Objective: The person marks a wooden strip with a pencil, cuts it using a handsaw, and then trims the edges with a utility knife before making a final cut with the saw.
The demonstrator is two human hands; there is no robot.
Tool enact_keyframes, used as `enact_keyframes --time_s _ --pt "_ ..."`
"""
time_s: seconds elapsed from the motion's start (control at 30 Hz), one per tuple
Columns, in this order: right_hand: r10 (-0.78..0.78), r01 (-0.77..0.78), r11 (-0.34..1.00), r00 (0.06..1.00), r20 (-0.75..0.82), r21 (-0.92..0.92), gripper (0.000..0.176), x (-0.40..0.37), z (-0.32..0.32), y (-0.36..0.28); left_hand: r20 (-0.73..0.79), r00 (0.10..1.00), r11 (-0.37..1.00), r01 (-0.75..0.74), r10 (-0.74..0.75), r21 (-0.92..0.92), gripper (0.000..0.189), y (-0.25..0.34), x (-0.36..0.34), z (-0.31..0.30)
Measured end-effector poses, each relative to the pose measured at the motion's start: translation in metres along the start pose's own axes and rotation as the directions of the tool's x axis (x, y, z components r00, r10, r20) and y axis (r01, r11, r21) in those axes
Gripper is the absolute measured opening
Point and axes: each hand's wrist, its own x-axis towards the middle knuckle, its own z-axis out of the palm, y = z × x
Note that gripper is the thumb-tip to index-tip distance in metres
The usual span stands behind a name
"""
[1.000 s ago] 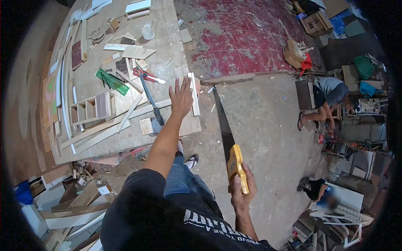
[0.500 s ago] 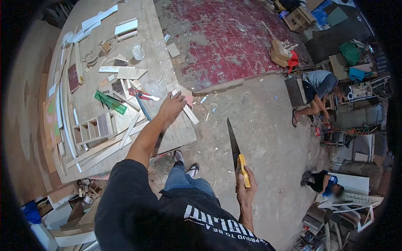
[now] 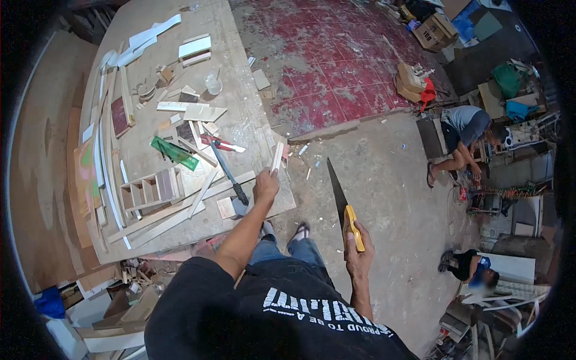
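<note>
Just right of centre, the right hand (image 3: pixel 360 257) wraps around the yellow handle of a handsaw (image 3: pixel 340 203), its blade pointing away above the concrete floor (image 3: pixel 396 198). The left hand (image 3: pixel 266 185), fingers curled, grips the near end of a pale wood strip (image 3: pixel 278 156) at the edge of a worktable (image 3: pixel 240 84). Beyond lie wood offcuts (image 3: pixel 205 113) and a green tray (image 3: pixel 187 161).

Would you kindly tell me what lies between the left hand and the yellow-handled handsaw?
The head view shows the wooden table and then concrete floor with small scraps between the left hand and the handsaw.
</note>
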Motion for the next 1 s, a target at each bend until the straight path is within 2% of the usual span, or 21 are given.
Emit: enact_keyframes --time_s 0.03,0.07,0.13,0.17,0.23,0.33,0.37,0.4,0.47,0.57,0.63,0.73,0.83,0.9,0.97,1.0 --pt "-0.037 0.037 0.999 0.999 0.024 -0.018 0.039 0.007 0.002 0.005 0.030 0.996 0.994 0.086 -0.089 0.070 0.034 0.004 -0.009 -0.003" --pt "-0.072 0.074 0.997 0.996 0.050 -0.035 0.039 0.012 0.002 0.008 0.030 0.994 0.992 0.102 -0.104 0.070 0.034 0.009 -0.017 -0.008" --pt "-0.037 0.040 0.999 0.993 0.112 -0.020 0.039 0.021 -0.001 0.002 0.129 0.992 0.964 -0.034 -0.001 0.265 0.038 0.018 -0.023 -0.016" --pt "-0.008 0.008 1.000 0.987 0.158 0.002 0.039 0.025 -0.002 0.000 0.124 0.992 0.963 -0.023 -0.010 0.268 0.038 0.016 -0.023 -0.015" --pt "-0.016 0.018 1.000 0.983 0.185 -0.007 0.039 0.034 -0.003 0.002 0.165 0.983 0.923 -0.131 0.075 0.361 0.038 0.015 -0.023 -0.016" --pt "-0.022 0.021 1.000 0.976 0.218 0.005 0.040 0.047 -0.007 0.012 0.119 0.992 0.935 -0.076 0.036 0.347 0.036 0.011 -0.019 -0.017" --pt "-0.019 0.014 1.000 0.974 0.224 0.024 0.041 0.049 -0.008 0.016 0.139 0.988 0.946 0.017 -0.065 0.324 0.032 0.019 -0.016 -0.023" --pt "-0.008 0.001 1.000 0.973 0.231 0.029 0.041 0.051 -0.010 0.018 0.139 0.987 0.941 0.023 -0.074 0.337 0.032 0.014 -0.015 -0.020" --pt "0.026 -0.041 0.997 0.970 0.243 0.059 0.041 0.055 -0.017 0.021 -0.020 0.997 0.973 0.073 -0.070 0.221 0.032 -0.002 -0.015 -0.014" --pt "0.032 -0.052 0.996 0.972 0.234 0.078 0.042 0.058 -0.028 0.031 0.070 0.988 0.969 0.119 -0.137 0.216 0.034 0.006 -0.032 -0.017" --pt "0.029 -0.051 0.994 0.974 0.223 0.096 0.042 0.059 -0.036 0.039 0.137 0.971 0.955 0.155 -0.194 0.252 0.044 0.017 -0.046 -0.013" --pt "0.079 -0.110 0.987 0.968 0.238 0.121 0.045 0.059 -0.050 0.049 0.128 0.973 0.967 0.164 -0.191 0.198 0.042 0.022 -0.057 -0.002" --pt "0.031 -0.055 0.993 0.976 0.216 0.107 0.050 0.060 -0.056 0.067 0.071 0.977 0.958 0.184 -0.204 0.219 0.039 0.020 -0.057 0.002" --pt "0.026 -0.055 0.993 0.965 0.259 0.104 0.052 0.062 -0.062 0.072 0.025 0.980 0.953 0.187 -0.199 0.237 0.038 0.020 -0.053 -0.003" --pt "0.028 -0.059 0.993 0.956 0.291 0.100 0.055 0.060 -0.065 0.071 0.006 0.997 0.941 0.069 -0.075 0.333 0.034 0.025 -0.044 -0.013" --pt "0.058 -0.092 0.991 0.951 0.304 0.101 0.056 0.058 -0.066 0.066 0.007 0.998 0.941 0.062 -0.068 0.332 0.034 0.024 -0.036 -0.014"
